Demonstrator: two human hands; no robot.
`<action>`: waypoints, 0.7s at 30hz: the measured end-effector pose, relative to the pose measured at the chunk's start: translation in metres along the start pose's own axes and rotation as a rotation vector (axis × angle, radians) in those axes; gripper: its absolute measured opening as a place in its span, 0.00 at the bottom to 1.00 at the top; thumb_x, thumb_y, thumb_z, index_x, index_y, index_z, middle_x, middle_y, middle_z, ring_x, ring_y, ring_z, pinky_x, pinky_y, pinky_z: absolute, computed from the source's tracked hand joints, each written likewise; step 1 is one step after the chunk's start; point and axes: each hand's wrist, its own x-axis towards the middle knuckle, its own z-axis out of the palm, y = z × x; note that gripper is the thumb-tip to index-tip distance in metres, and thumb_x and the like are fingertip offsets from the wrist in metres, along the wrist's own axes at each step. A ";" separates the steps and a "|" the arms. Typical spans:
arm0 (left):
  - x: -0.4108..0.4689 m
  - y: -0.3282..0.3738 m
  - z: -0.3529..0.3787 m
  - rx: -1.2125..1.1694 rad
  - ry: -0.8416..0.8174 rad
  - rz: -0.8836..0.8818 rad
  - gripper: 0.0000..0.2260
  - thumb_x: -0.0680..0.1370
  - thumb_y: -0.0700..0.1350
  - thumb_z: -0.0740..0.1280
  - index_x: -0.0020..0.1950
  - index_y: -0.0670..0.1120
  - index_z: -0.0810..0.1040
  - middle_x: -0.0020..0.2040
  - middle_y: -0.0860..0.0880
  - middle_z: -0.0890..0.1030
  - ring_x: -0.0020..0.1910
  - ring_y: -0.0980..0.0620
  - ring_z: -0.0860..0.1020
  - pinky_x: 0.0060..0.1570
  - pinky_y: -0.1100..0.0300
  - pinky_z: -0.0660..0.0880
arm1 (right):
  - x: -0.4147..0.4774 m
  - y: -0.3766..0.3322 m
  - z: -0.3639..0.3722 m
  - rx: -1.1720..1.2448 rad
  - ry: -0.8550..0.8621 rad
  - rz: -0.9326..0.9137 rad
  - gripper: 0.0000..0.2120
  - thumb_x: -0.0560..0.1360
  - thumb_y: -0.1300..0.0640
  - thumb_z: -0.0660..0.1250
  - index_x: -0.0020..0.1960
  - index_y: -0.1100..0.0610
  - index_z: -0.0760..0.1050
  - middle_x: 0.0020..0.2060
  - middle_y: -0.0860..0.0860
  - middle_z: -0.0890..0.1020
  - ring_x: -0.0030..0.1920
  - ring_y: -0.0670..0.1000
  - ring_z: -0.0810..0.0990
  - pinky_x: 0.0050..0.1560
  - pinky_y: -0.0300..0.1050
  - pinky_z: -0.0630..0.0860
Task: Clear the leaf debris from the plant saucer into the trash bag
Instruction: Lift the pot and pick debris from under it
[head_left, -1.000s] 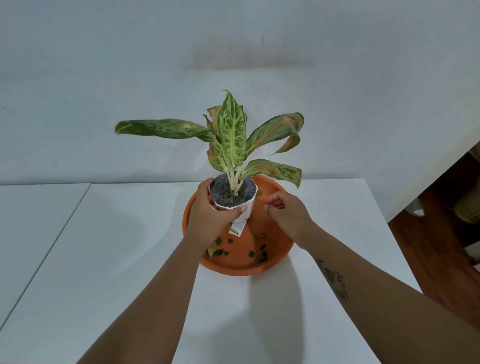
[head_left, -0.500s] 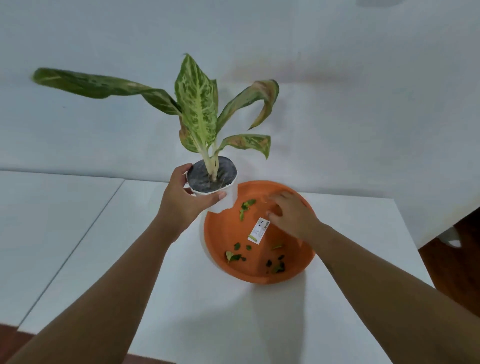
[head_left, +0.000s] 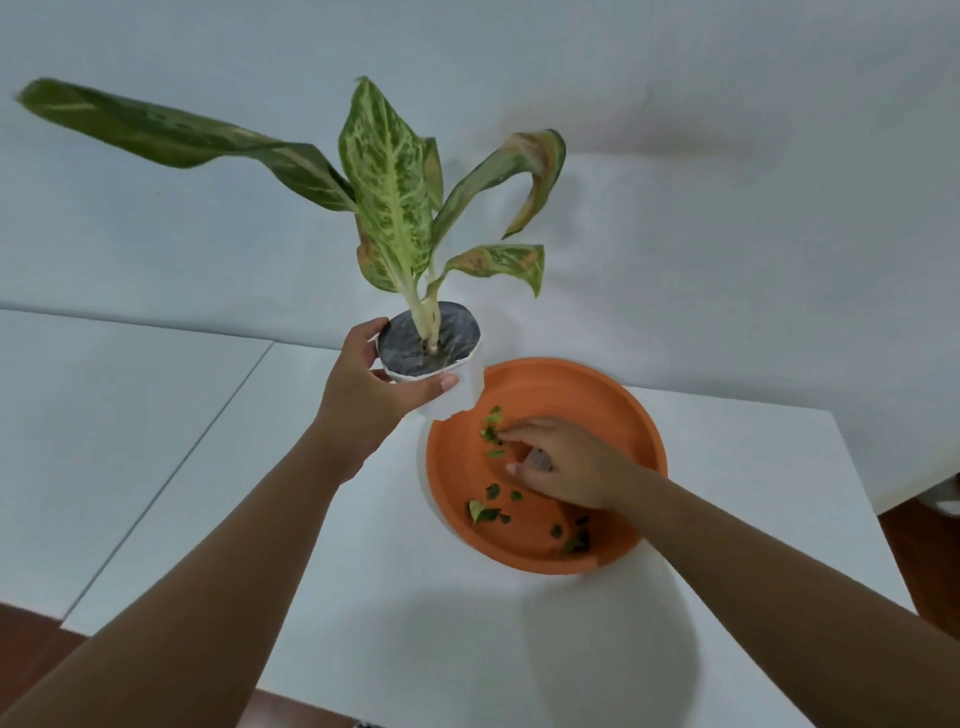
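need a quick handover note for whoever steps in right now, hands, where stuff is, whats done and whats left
Left hand: grips the white pot by its rim, held up off the table with the plant upright, over the saucer's far left edge.
Right hand: down in the orange saucer, fingers over the leaf bits; whether it has pinched any is unclear.
Leaf debris: scattered in the saucer, near the fingers and along the near side.
Done: pot lifted off the saucer.
Left: gather the debris and bin it. No trash bag is in view.

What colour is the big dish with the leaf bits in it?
Orange, like terracotta. The saucer shows clearly in the head view.
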 end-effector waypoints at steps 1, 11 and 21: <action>0.001 0.000 0.000 -0.005 0.001 -0.008 0.40 0.60 0.51 0.84 0.67 0.56 0.67 0.61 0.59 0.77 0.57 0.54 0.79 0.51 0.61 0.77 | 0.003 0.002 -0.004 -0.007 0.041 0.004 0.24 0.76 0.42 0.61 0.70 0.47 0.68 0.69 0.45 0.71 0.70 0.47 0.67 0.67 0.41 0.62; 0.007 -0.001 0.005 -0.004 -0.011 -0.037 0.42 0.61 0.49 0.83 0.70 0.54 0.66 0.62 0.58 0.77 0.55 0.57 0.80 0.47 0.64 0.77 | 0.033 -0.003 0.015 -0.115 -0.166 -0.024 0.27 0.80 0.43 0.54 0.77 0.48 0.56 0.78 0.48 0.56 0.78 0.51 0.48 0.76 0.51 0.43; 0.009 -0.007 0.017 0.021 -0.041 -0.016 0.43 0.61 0.51 0.83 0.71 0.53 0.65 0.63 0.56 0.76 0.56 0.54 0.80 0.52 0.61 0.79 | -0.013 0.022 -0.007 -0.059 0.030 0.119 0.28 0.78 0.42 0.58 0.76 0.44 0.57 0.76 0.46 0.60 0.77 0.48 0.51 0.76 0.50 0.49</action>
